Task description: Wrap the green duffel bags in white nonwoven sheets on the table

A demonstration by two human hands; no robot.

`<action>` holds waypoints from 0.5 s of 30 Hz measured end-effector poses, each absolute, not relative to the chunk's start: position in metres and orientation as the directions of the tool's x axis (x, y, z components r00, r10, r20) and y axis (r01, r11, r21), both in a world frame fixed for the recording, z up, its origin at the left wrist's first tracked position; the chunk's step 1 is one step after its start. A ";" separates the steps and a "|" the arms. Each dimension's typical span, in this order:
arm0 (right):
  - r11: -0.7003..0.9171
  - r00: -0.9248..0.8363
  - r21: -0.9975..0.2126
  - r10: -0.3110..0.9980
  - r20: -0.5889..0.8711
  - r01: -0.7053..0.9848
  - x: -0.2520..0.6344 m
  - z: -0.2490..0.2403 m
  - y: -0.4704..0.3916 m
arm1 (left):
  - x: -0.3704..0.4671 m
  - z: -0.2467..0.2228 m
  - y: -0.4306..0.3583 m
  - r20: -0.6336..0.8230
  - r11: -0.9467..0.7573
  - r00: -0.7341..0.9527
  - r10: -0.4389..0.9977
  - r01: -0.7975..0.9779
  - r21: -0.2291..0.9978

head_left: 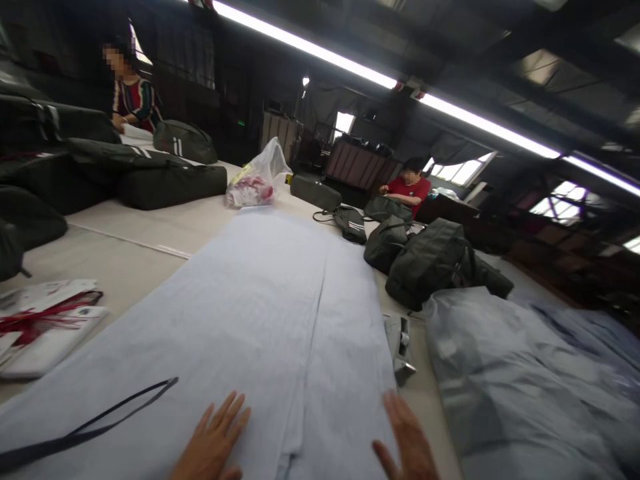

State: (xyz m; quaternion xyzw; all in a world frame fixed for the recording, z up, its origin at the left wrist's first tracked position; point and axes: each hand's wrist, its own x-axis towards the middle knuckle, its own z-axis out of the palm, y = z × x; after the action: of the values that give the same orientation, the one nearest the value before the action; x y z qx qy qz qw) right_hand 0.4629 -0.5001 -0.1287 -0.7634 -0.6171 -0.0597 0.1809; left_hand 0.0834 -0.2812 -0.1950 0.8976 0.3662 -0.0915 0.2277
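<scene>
A long pale blue-white sheet of material (240, 313) lies over the table in front of me, with an overlapping fold running lengthwise right of its middle. My left hand (215, 437) rests on it near the bottom, fingers spread and nothing held. Near the sheet's right edge is my right hand (406, 440), somewhat blurred, thumb apart from the fingers and no object in it. A dark strap loop (125, 410) lies on the sheet left of my left hand.
Dark bags crowd the left (170, 183) and right (430, 263). A clear plastic bag (255, 183) stands at the sheet's far end. A tape dispenser-like metal tool (400, 340), grey plastic-looking sheeting (520, 380) and tagged white papers (50, 327) flank it. Two people work farther back.
</scene>
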 end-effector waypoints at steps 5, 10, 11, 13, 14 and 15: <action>-0.138 0.064 -0.373 0.977 -0.205 0.918 0.291 -0.182 -0.462 | 0.005 -0.200 -0.297 -0.425 -0.745 0.846 0.321 0.503 0.438; -0.316 0.112 -0.400 0.883 -0.457 0.860 0.241 -0.161 -0.450 | -0.006 -0.196 -0.282 -0.227 -0.746 0.948 0.224 0.316 0.586; -0.330 0.126 -0.399 0.880 -0.458 0.856 0.242 -0.156 -0.449 | -0.006 -0.198 -0.278 -0.193 -0.751 0.956 0.222 0.294 0.592; -0.365 0.179 -0.433 0.893 -0.412 0.824 0.242 -0.151 -0.448 | -0.004 -0.201 -0.271 -0.123 -0.763 0.970 0.208 0.240 0.601; -0.406 0.246 -0.470 0.898 -0.365 0.784 0.241 -0.151 -0.448 | -0.003 -0.202 -0.268 -0.093 -0.768 0.976 0.197 0.213 0.603; -0.473 0.348 -0.520 0.880 -0.324 0.711 0.239 -0.151 -0.448 | -0.002 -0.204 -0.265 -0.073 -0.773 0.980 0.183 0.189 0.605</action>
State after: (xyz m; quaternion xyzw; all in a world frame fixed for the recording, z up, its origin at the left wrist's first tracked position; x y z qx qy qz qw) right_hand 0.2391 -0.4479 -0.1515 -0.8079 -0.4924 0.2892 0.1458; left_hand -0.0016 -0.2648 -0.2038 0.9416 0.0988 -0.0048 0.3219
